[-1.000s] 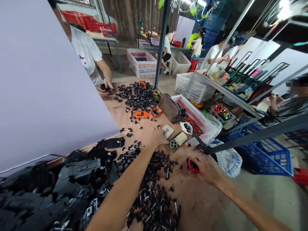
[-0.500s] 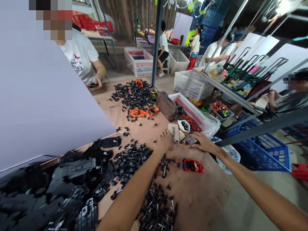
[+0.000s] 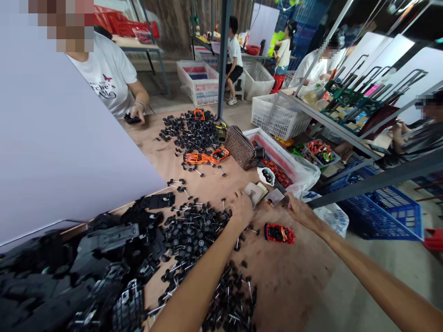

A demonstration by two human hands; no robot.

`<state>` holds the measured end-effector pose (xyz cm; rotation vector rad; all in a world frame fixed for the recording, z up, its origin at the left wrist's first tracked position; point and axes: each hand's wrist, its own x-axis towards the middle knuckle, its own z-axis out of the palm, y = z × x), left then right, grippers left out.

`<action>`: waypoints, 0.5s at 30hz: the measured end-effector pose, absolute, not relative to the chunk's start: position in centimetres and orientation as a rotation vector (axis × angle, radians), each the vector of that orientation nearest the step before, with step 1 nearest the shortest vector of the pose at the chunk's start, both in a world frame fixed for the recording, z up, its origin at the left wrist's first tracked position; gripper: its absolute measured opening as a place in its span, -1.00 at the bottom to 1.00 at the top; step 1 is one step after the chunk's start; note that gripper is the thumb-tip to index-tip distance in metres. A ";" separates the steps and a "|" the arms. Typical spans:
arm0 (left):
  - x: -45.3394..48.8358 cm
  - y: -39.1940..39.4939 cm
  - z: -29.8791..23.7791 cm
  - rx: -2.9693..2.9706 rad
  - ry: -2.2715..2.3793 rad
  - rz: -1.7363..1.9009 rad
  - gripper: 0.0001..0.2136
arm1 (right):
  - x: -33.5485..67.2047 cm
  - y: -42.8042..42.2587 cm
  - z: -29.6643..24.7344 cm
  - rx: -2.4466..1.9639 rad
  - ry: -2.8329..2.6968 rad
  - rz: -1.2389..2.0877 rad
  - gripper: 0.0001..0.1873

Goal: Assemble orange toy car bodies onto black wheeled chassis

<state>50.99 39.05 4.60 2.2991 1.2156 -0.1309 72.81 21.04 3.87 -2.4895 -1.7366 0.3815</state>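
Note:
My left hand (image 3: 242,210) reaches across the brown table (image 3: 290,286) and pinches a flat white piece (image 3: 252,192), tilted up off the surface by a tan card (image 3: 262,188). My right hand (image 3: 298,208) lies at the table's right edge with its fingers curled onto a small grey card (image 3: 275,197). A red toy car (image 3: 279,234) lies on the table between my two forearms, touching neither hand. Black wheels on metal axles (image 3: 194,230) are heaped under and beside my left arm.
Black chassis parts (image 3: 104,258) are piled at the left under a big white board (image 3: 51,138). Orange cars (image 3: 204,157), a woven purse (image 3: 242,150), a small bowl (image 3: 266,176) and a plastic-lined bin (image 3: 294,166) lie farther out. A co-worker's hand (image 3: 136,115) holds a black part. A blue crate (image 3: 384,212) sits right.
My left hand drew back from the far reach with the white piece in its fingers. My right hand left the red car and moved up to the grey card.

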 end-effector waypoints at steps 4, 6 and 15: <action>51.3 37.8 4.6 2.297 1.254 -0.042 -0.58 | 72.4 22.9 5.5 -2.482 -1.770 0.391 -0.17; 51.7 37.7 4.5 2.289 1.251 -0.009 -0.60 | 72.1 24.5 6.2 -2.468 -1.829 0.449 -0.15; 52.7 36.3 4.1 2.201 1.188 0.028 -0.47 | 71.5 25.6 7.2 -2.761 -1.462 0.631 -0.81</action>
